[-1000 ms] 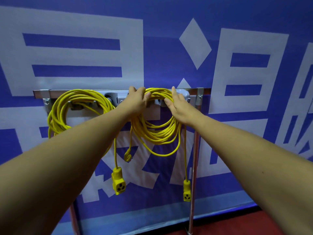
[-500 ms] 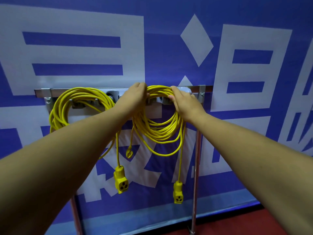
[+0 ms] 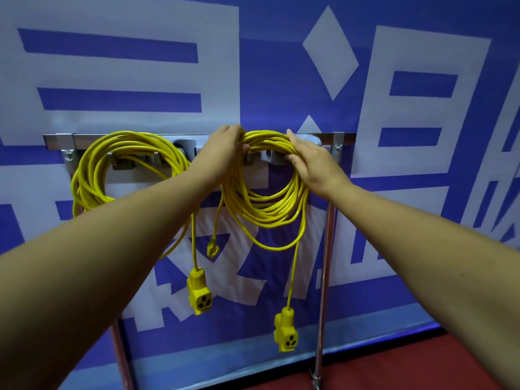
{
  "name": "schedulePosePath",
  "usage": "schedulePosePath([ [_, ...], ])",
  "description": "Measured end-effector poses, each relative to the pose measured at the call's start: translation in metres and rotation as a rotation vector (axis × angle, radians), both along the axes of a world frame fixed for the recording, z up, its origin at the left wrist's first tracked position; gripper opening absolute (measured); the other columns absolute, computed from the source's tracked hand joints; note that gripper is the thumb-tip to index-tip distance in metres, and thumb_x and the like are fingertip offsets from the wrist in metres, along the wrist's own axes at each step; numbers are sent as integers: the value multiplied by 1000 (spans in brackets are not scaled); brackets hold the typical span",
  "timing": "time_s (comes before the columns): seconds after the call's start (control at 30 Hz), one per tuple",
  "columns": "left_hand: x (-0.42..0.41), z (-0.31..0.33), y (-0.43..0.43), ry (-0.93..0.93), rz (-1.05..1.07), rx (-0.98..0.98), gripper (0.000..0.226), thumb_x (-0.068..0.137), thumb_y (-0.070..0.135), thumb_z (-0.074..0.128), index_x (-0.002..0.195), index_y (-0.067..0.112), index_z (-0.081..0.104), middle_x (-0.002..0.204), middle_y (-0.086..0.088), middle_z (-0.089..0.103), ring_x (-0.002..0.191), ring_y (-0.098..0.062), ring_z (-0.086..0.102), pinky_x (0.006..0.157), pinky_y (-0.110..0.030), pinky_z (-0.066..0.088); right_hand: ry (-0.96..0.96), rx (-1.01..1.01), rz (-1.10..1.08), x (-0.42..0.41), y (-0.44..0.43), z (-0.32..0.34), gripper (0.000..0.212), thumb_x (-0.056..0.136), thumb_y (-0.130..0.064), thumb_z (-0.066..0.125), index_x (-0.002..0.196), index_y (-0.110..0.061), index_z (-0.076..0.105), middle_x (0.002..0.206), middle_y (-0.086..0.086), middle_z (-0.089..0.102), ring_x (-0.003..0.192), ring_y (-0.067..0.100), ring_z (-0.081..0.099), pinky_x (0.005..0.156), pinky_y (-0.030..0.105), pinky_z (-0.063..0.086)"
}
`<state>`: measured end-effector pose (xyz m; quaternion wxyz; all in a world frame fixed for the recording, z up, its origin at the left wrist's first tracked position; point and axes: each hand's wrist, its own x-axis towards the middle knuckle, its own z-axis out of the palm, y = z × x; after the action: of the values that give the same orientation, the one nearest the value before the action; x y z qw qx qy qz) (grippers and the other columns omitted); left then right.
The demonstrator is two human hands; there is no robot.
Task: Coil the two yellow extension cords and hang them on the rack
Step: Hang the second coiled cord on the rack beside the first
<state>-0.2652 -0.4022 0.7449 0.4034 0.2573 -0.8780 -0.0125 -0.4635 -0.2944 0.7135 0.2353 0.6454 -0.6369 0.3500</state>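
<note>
Both hands are clamped on one bundle here: the left hand [image 3: 225, 149] curls over the top of the right coil [image 3: 267, 212], fingers wrapped across the strands, and the right hand [image 3: 312, 161] grips the same coil a little further along, fingertips hooked under the bundle. Between the two grips the yellow strands arch up against the rack [image 3: 56, 139], right at the level of its grey hooks [image 3: 270, 156], though whether a hook bears the weight I cannot tell. Below the grips the loops sag in a loose oval. A small plug [image 3: 212, 249] dangles beneath the left hand, and from under the right hand one tail drops straight down to a socket end [image 3: 285, 330] hanging well below the loops. Out beyond the left hand, on the far side of the left forearm, the left coil [image 3: 92, 175] hangs draped over the rack with no hand on it. A second socket end [image 3: 198, 294] hangs low beneath the left hand, its tail rising behind that forearm. Just under the right wrist the rack's metal post [image 3: 323, 277] runs down to the red floor [image 3: 422, 370]. Behind both hands stretches the blue banner [image 3: 281, 80] with its big white characters.
</note>
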Motion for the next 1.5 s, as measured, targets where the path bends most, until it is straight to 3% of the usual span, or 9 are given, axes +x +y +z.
schedulePosePath([
  [0.2, -2, -3, -4, 29, -15, 7, 28, 99, 22, 52, 124, 9, 54, 119, -18, 55, 109, -34, 51, 74, -26, 25, -343, -74, 161, 6, -1, -1, 47, 99, -11, 52, 145, -14, 43, 139, 1, 54, 117, -15, 39, 101, 4, 34],
  [0.3, 1, 0, -2, 6, -26, 61, 28, 98, 22, 55, 123, 10, 55, 119, -17, 55, 110, -34, 51, 77, -27, 28, -353, 7, 163, 11, 2, 4, 46, 102, -11, 46, 147, -10, 37, 139, 2, 53, 121, -7, 38, 95, -5, 24],
  [0.47, 7, 12, 0, -46, -16, 201, 29, 92, 25, 64, 119, 15, 59, 116, -15, 61, 109, -34, 55, 86, -35, 38, -510, 102, 141, 11, 6, 19, 44, 98, -15, 55, 141, -13, 49, 142, 4, 52, 133, 6, 41, 114, 21, 30],
  [0.7, 12, 40, 2, -181, -57, 345, 23, 86, 18, 69, 108, 16, 61, 106, -10, 64, 97, -32, 62, 82, -38, 46, -1025, 151, 179, 10, 11, 43, 40, 82, 1, 72, 120, -6, 67, 117, 7, 69, 103, 0, 62, 99, 23, 48],
  [0.9, 12, 36, 10, -111, -16, 442, 34, 87, 17, 68, 115, 24, 52, 97, -3, 65, 89, -26, 61, 68, -31, 36, -1087, 171, 156, 21, 13, 41, 37, 89, 3, 62, 126, -3, 62, 131, 6, 61, 121, 1, 54, 108, 17, 37],
  [1.03, 15, 37, 12, -147, 6, 441, 18, 86, 19, 71, 96, 13, 57, 90, -14, 63, 85, -36, 59, 65, -34, 35, -1006, 251, 172, 20, 21, 42, 37, 95, -1, 56, 131, -6, 58, 139, 3, 55, 131, 0, 46, 111, 13, 30],
  [1.2, 19, 34, 20, -125, -58, 503, 2, 90, 17, 53, 89, 17, 52, 88, -10, 52, 81, -34, 58, 72, -44, 51, -1140, 258, 154, 16, 20, 48, 36, 91, -4, 62, 127, -9, 62, 136, -1, 59, 128, 1, 50, 111, 24, 38],
  [1.37, 8, 38, 21, 39, 71, 664, 26, 84, 2, 65, 80, 20, 47, 86, -11, 59, 79, -23, 54, 70, -34, 42, -1148, 211, 77, 19, 16, 44, 34, 88, -6, 68, 122, -8, 66, 131, -3, 62, 125, 4, 54, 110, 31, 42],
  [1.5, 2, 38, 28, 30, 109, 653, 15, 82, 7, 54, 79, 19, 46, 82, -10, 54, 76, -31, 54, 69, -48, 50, -1079, 216, 13, 21, 13, 47, 32, 88, -7, 68, 119, -7, 67, 130, -2, 64, 124, 6, 55, 109, 31, 43],
])
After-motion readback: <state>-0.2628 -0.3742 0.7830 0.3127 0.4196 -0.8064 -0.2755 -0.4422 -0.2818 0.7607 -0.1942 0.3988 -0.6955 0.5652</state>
